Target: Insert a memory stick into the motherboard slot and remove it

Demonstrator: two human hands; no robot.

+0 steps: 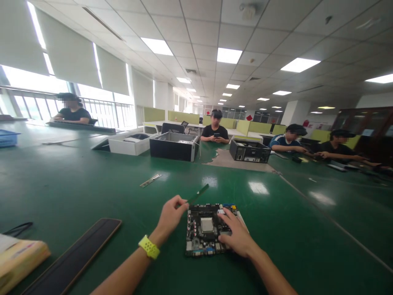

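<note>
A computer motherboard point(206, 239) lies flat on the green table in front of me, a square silver processor point(206, 225) near its middle. My left hand point(172, 213), closed in a pinch, holds one end of a thin green memory stick point(200, 191). The stick slants up and to the right, above the board's far edge. Over the board's right part, my right hand point(236, 231) rests with fingers and thumb spread, touching parts of it. The palm hides some of the components beneath.
A narrow metallic strip point(150, 180) lies beyond my left hand. At left are a long dark panel point(73, 254) and a yellowish packet point(23, 262). Open computer cases point(173, 149) stand farther back. Several people sit around the table, one straight ahead point(215, 133).
</note>
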